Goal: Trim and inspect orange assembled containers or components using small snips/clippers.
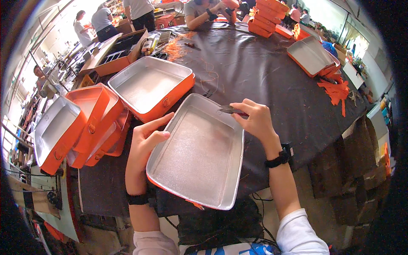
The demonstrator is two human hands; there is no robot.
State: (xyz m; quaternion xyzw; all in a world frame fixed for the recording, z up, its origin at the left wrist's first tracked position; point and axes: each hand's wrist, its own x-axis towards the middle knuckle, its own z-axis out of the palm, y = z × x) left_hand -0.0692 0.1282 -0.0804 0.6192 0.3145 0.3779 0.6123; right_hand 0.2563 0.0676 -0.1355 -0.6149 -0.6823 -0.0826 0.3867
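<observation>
An orange case shell (191, 157) with a silver lining is tilted in front of me, its hollow side facing up. My left hand (146, 142) grips its left wall, with the thumb at the rim and the other fingers partly hidden on the outer side. Between the thumb and fingers of my right hand (255, 117) is a small pair of dark metal snips (227, 109). Their tip touches or nearly touches the inside of the shell's far wall, near the upper right corner; the exact contact is too small to tell.
Another silver-lined shell (148, 87) lies just beyond my left hand, beside a leaning stack of shells (89, 123). More shells (312, 55) and orange scraps (335, 93) are at the far right. Loose orange threads (174, 49) lie on the dark table cover (280, 80). A person (208, 12) works across the table.
</observation>
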